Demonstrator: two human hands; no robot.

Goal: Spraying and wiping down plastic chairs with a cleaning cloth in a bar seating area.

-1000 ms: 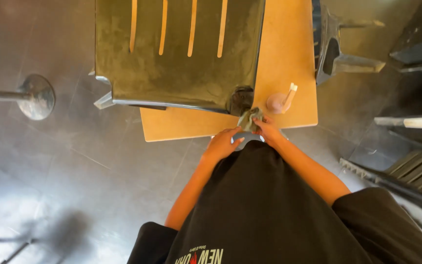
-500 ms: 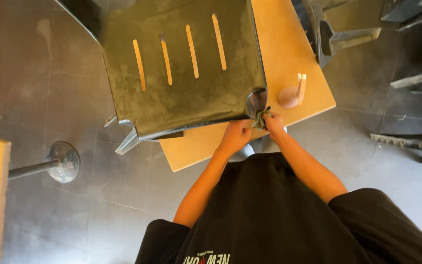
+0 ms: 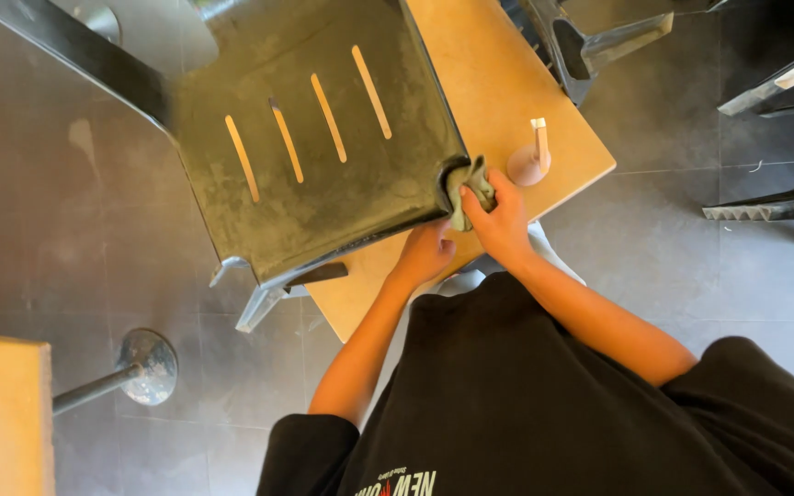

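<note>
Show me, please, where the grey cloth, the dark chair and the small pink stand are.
grey cloth (image 3: 470, 188), head view, on the crumpled fold above the hand.
dark chair (image 3: 323, 193), head view, on the slotted seat panel.
small pink stand (image 3: 530, 163), head view, on its round base.

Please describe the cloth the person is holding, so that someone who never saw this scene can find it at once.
A wooden table carries a dark chair turned upside down. At the chair's near right corner, the right hand presses a small crumpled cloth. It is the only soft, grey-green thing there; the pale stand beside it is rigid.
</note>
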